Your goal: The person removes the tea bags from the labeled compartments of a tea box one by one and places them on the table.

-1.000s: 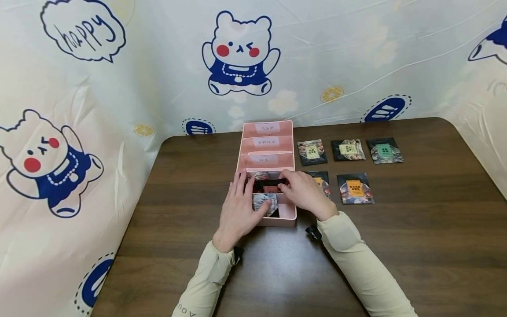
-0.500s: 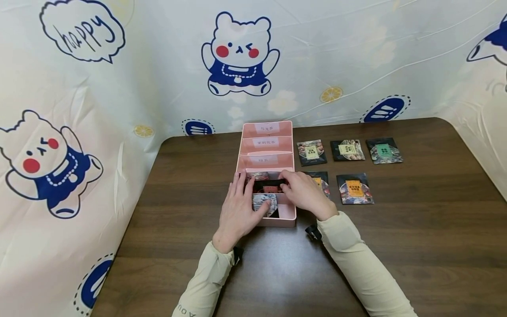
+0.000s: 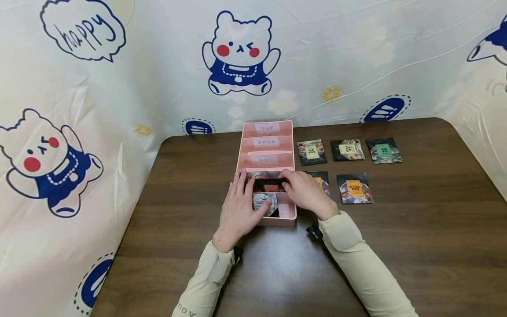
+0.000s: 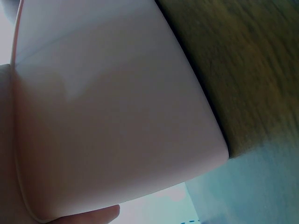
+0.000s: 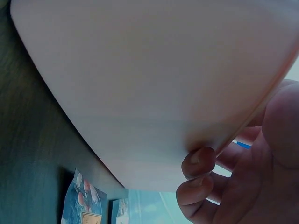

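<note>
A pink compartment box [image 3: 266, 222] stands on the table, its rear sections bearing paper labels. My left hand [image 3: 237, 215] lies over its left wall with the fingers extended. The left thumb rests on a grey-white patterned sachet [image 3: 262, 201] in the front compartment. One compartment further back, a black sachet [image 3: 263, 185] with a red label stands inside. My right hand [image 3: 306, 193] pinches its right end between thumb and index finger. In the right wrist view, two curled fingers [image 5: 198, 163] of that hand touch the box's outer wall. Another sachet [image 3: 259, 175] shows partly behind the black one.
Right of the box lie several sachets: a pale-labelled one [image 3: 312, 152], a second pale-labelled one [image 3: 348, 150], a green-labelled one [image 3: 384, 150] and an orange-labelled one [image 3: 355, 188]. The right hand partly hides another orange-labelled sachet [image 3: 322, 180]. A printed cloth [image 3: 166, 66] hangs behind the table.
The black sachet has tipped slightly, so more of its labelled face shows. My right fingers have shifted a little with it. The left hand has stayed in place.
</note>
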Motion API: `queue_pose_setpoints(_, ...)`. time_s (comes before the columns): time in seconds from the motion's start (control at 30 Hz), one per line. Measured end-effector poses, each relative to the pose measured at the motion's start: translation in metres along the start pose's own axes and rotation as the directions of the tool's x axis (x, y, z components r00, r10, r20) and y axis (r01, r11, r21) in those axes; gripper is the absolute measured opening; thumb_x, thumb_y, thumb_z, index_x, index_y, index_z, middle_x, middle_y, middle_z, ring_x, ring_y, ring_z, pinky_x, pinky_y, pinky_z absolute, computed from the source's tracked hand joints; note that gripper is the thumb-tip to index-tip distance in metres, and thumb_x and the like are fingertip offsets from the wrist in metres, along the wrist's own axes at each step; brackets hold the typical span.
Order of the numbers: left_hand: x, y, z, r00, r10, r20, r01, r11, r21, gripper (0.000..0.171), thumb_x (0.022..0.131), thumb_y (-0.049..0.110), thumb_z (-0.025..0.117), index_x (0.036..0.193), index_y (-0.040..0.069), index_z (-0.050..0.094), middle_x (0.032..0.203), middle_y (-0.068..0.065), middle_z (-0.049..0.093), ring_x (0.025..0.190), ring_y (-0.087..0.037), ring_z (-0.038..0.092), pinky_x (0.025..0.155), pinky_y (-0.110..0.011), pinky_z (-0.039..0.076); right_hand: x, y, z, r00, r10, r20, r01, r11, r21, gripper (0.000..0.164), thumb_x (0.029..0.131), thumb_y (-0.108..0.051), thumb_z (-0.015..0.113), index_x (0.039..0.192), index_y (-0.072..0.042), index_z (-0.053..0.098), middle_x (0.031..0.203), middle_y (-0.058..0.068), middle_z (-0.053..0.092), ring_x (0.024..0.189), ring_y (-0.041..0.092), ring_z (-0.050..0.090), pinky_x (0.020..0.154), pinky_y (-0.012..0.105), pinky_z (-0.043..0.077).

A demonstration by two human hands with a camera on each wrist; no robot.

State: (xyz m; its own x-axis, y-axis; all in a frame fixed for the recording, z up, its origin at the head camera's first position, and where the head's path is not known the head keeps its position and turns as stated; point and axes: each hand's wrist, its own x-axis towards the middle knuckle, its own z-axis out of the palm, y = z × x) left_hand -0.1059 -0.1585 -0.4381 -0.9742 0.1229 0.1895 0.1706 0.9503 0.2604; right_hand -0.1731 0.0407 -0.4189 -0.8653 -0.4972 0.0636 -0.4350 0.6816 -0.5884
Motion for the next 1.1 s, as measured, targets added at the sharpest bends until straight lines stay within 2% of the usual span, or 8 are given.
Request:
queue_pose_setpoints(0.27, 0.001, 0.001, -0.001, 1.0, -0.004, 0.006, 0.004, 1.0, -0.004, 0.076, 0.086, 0.058, 0.052, 0.14, 0.004, 0.046, 0.158, -0.016, 0.026, 0.15, -0.032, 0.017, 0.12, -0.047, 0.021, -0.001, -0.003, -0.003, 1.0, 0.013, -0.013, -0.013, 1.0, -0.002, 0.019, 0.096, -0.014, 0.054, 0.112, -0.014, 0.064, 0.095, 0.005, 0.07, 0.072, 0.018, 0.06, 0.068, 0.037, 0.048)
queue_pose_setpoints(0.43, 0.001, 0.001, 0.0, 1.0, 0.008, -0.017, -0.008, 1.0, -0.004, 0.075, 0.086, 0.057, 0.053, 0.138, 0.003, 0.048, 0.157, -0.018, 0.027, 0.149, -0.033, 0.019, 0.118, -0.048, 0.024, -0.002, -0.004, -0.006, 1.0, 0.015, -0.027, -0.015, 1.0, 0.017, 0.017, 0.096, -0.014, 0.054, 0.111, -0.014, 0.064, 0.092, 0.004, 0.069, 0.066, 0.017, 0.054, 0.063, 0.035, 0.044)
queue_pose_setpoints(0.73, -0.001, 0.0, 0.001, 0.999, 0.02, -0.048, -0.021, 1.0, -0.018, 0.071, 0.085, 0.055, 0.054, 0.133, 0.002, 0.053, 0.157, -0.018, 0.029, 0.148, -0.035, 0.022, 0.117, -0.05, 0.026, -0.004, -0.002, -0.011, 0.998, 0.002, -0.068, 0.001, 0.999, 0.037, 0.019, 0.096, -0.013, 0.054, 0.112, -0.013, 0.063, 0.093, 0.006, 0.069, 0.066, 0.018, 0.053, 0.061, 0.033, 0.041)
queue_pose_setpoints(1.1, 0.0, 0.0, 0.0, 1.0, 0.013, -0.012, -0.013, 1.0, -0.012, 0.071, 0.086, 0.057, 0.052, 0.134, 0.005, 0.054, 0.159, -0.016, 0.024, 0.149, -0.033, 0.017, 0.118, -0.05, 0.024, -0.006, 0.0, -0.02, 0.994, 0.003, -0.114, 0.01, 0.993, 0.116, 0.019, 0.097, -0.012, 0.052, 0.113, -0.012, 0.062, 0.093, 0.006, 0.068, 0.061, 0.016, 0.05, 0.056, 0.031, 0.039)
